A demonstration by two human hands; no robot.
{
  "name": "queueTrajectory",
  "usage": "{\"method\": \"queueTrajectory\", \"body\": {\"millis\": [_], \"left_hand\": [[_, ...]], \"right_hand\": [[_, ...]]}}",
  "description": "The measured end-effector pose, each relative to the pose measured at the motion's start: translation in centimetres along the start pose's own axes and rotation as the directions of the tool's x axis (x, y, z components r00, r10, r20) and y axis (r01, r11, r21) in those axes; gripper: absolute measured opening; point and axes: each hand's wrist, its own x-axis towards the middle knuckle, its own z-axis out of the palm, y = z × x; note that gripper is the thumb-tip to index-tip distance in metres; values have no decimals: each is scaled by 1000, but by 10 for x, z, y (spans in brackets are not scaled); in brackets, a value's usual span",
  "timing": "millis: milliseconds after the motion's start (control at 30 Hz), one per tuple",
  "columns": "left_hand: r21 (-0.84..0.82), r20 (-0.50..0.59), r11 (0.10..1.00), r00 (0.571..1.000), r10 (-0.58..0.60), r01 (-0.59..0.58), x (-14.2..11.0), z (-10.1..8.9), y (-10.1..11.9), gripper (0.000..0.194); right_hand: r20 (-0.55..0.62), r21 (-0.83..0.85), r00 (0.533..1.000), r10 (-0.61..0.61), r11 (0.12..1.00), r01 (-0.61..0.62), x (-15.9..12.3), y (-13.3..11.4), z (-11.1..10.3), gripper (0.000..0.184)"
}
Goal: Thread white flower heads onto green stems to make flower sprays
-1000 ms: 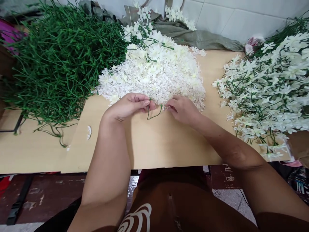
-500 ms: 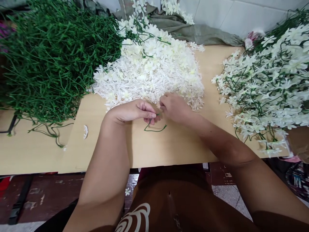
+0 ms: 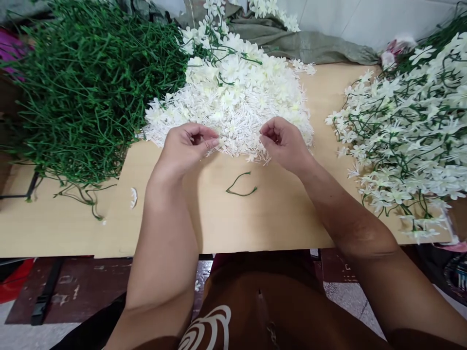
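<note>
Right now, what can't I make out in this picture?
- Head view: anything pinched in the left hand or right hand, too small against the white flower pile.
- Head view: the green stem pile's underside, hidden by its upper layers.
- Head view: the stemmed flowers' far side, cut off by the frame edge.

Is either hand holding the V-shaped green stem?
No, the V-shaped green stem lies on the tabletop, apart from the left hand and the right hand.
</note>
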Motion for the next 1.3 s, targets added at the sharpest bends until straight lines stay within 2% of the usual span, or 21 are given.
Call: {"method": "queueTrajectory", "body": {"millis": [133, 200, 267, 367, 467, 600, 667, 767, 867, 967, 1067, 1300], "left_hand": [[271, 91, 948, 985, 148, -168, 4, 2, -18, 21], [383, 121, 899, 977, 176, -210, 5, 3, -22, 16], [414, 101, 885, 977, 189, -214, 6, 4, -21, 11], [317, 12, 929, 980, 197, -190, 7, 2, -14, 10], [98, -65, 982, 984, 166, -159, 9, -1, -8, 13], [-267, -29, 958, 995, 99, -103, 7, 8, -4, 29], [-360, 47, 933, 998, 33, -13, 3, 19, -3, 32], [-405, 191, 904, 979, -64, 138, -4, 36, 0, 32], [-420, 265, 883, 959, -102, 210, -8, 45, 2, 31], [-455, 283, 859, 953, -113, 236, -8, 46, 1, 35], [-472, 302, 840, 944, -130, 267, -8, 45, -1, 38], [-475, 286, 835, 946, -154, 279, -9, 46, -1, 35]], "right_hand": [[21, 186, 999, 48, 981, -51, 4, 3, -6, 11], [45, 267, 998, 41, 962, -51, 4, 0, -7, 5], [67, 352, 997, 47, 933, -68, 4, -3, -6, 8], [106, 480, 993, 53, 872, -98, 4, -2, -2, 23], [116, 561, 991, 60, 820, -115, 3, 0, 2, 37], [102, 594, 991, 82, 795, -127, 1, -3, 6, 45], [89, 583, 995, 53, 807, -95, -1, -7, 9, 45], [37, 519, 999, -27, 855, 4, -4, -9, 13, 41], [-28, 405, 995, -96, 909, 99, -5, -6, 17, 30], [-109, 250, 978, -178, 947, 200, -7, -1, 20, 17], [-156, 112, 950, -272, 950, 290, -9, 4, 23, 9], [-188, -25, 904, -385, 921, 388, -10, 9, 25, 5]]}}
